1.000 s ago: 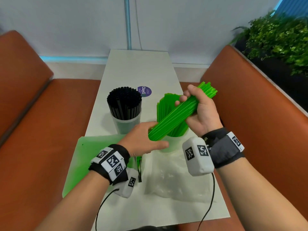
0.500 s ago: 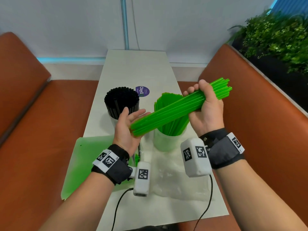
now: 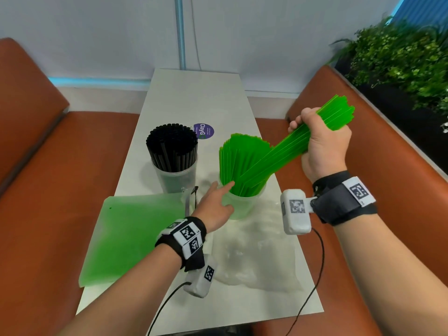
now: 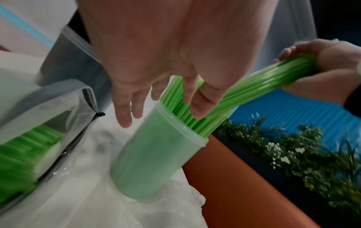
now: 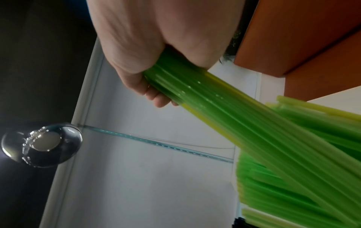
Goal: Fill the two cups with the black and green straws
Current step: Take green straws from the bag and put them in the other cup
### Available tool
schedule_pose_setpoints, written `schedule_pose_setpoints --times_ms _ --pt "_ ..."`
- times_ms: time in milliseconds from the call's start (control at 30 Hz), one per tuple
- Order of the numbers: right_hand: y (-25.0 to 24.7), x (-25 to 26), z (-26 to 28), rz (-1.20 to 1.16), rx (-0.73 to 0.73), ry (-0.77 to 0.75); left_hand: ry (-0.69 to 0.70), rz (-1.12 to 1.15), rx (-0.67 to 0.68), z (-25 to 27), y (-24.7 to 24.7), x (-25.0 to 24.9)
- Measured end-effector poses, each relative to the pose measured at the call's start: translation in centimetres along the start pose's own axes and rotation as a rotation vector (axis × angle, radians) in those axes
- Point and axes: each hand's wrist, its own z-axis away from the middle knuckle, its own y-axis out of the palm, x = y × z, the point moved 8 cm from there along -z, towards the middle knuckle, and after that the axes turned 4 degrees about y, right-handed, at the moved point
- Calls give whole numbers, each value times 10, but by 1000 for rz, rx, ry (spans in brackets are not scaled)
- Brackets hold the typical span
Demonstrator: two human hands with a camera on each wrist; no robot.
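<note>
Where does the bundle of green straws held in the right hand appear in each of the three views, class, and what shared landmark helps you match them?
Head: the bundle of green straws slants from upper right down into the green-straw cup.
Left wrist: the bundle runs from the right hand at upper right down to the cup.
Right wrist: the bundle runs diagonally from centre to lower right.
Shared landmark: the right hand gripping it.

black wristbands (image 3: 344, 200), white coded tags; white cabled camera pods (image 3: 294, 212)
</note>
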Motion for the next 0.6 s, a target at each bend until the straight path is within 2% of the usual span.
schedule_pose_setpoints --times_ms 167,267,467,600 --pt "3 -16 -1 187 56 -36 -27 -132 59 -4 12 1" --pt "-2 -35 2 360 42 -45 -36 -168 41 -4 12 4" --pt "-19 -88 2 592 2 171 -22 -152 26 -1 10 8" --pt "-16 -110 12 803 56 159 -14 -132 21 -2 9 8"
